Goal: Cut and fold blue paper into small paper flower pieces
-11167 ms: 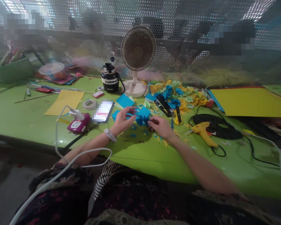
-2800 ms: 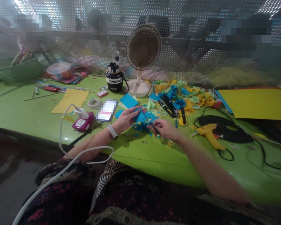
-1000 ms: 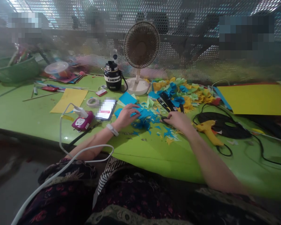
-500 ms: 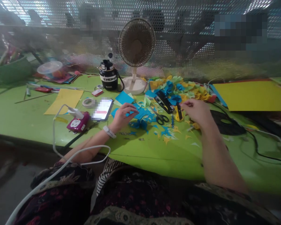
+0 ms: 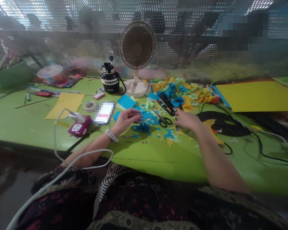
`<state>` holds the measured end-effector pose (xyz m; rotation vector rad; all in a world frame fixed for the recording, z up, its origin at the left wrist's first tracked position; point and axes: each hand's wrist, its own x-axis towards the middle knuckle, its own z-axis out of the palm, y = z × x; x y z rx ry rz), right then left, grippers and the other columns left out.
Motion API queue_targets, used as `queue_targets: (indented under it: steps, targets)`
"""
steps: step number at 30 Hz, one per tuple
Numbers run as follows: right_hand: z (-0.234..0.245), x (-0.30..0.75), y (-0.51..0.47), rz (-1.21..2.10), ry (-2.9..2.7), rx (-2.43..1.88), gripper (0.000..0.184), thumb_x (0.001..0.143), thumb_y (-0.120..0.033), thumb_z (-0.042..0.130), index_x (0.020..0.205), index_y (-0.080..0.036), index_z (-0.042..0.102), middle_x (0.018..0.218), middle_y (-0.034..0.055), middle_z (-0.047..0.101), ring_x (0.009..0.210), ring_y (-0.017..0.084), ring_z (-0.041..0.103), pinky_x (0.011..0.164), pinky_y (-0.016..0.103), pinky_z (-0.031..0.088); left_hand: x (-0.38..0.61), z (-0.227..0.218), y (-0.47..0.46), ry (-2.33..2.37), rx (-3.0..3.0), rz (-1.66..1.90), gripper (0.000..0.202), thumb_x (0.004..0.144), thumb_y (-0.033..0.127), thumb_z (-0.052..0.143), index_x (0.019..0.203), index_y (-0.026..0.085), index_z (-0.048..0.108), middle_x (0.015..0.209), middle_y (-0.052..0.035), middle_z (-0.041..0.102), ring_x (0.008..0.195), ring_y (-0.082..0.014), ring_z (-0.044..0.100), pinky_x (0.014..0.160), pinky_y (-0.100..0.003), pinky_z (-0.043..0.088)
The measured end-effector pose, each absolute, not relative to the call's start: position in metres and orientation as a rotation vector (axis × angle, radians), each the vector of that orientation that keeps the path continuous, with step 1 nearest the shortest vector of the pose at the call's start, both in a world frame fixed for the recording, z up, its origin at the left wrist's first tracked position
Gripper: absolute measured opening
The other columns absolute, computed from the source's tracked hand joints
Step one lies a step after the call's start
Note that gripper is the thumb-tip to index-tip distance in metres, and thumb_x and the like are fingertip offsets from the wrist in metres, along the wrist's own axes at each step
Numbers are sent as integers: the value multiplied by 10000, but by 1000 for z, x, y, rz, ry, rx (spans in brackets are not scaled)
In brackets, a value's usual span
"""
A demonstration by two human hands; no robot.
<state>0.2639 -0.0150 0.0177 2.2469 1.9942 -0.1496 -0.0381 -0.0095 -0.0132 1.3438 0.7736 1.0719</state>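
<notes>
My left hand (image 5: 126,119) hovers over loose bright blue paper scraps (image 5: 147,117), its fingers slightly apart, with nothing clearly held. My right hand (image 5: 186,120) reaches left, its fingertips at a thin blue strip (image 5: 176,123), and the picture does not settle whether they pinch it. Between my hands lie black-handled scissors (image 5: 162,120), untouched. A blue paper flower shape (image 5: 140,127) sits just below my left fingers. Small blue and yellow cut pieces are scattered across the green table (image 5: 144,156).
A black stapler (image 5: 166,107) rests on a heap of yellow, green and blue paper shapes (image 5: 184,91). Further off are a phone (image 5: 104,112), tape roll (image 5: 89,106), pink power socket (image 5: 76,126), desk fan (image 5: 137,48), black flask (image 5: 109,82), yellow card (image 5: 256,95) and coiled black cable (image 5: 220,124).
My right hand has come down and left from above the stapler to the blue strip. The scissors lie on the table, no longer in that hand. My left hand has lifted slightly.
</notes>
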Motion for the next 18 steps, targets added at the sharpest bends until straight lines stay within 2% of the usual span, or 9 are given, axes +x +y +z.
queue_targets:
  steps: [6, 9, 14, 18]
  targets:
    - [32, 269, -17, -242, 1977, 2302, 412, 759, -301, 657, 1154, -185, 636, 993, 95, 747, 830, 245, 693, 594, 274, 414, -38, -16, -8, 741, 1366, 1117, 375, 771, 378, 780, 1018, 129, 649, 944, -100, 766, 856, -200, 750, 792, -347, 615]
    - [38, 276, -19, -340, 2006, 2394, 340, 759, -277, 655, 1079, -165, 674, 939, 86, 747, 778, 222, 692, 613, 270, 444, -37, -16, -8, 736, 1370, 1104, 389, 791, 363, 763, 1078, 126, 647, 960, -106, 765, 906, -216, 747, 814, -366, 613]
    - [41, 288, -21, -710, 2019, 2598, 228, 778, -202, 642, 988, -126, 685, 937, 103, 733, 634, 156, 665, 593, 250, 500, -36, -18, -9, 736, 1380, 1083, 361, 801, 343, 749, 1085, 141, 654, 1017, -106, 766, 942, -209, 744, 809, -334, 614]
    - [49, 294, -25, -759, 2010, 2655, 122, 789, -130, 640, 898, -115, 691, 873, 96, 728, 621, 132, 644, 608, 231, 504, -36, -19, -9, 728, 1401, 1071, 339, 812, 332, 734, 1086, 147, 660, 1036, -108, 763, 948, -204, 742, 814, -329, 615]
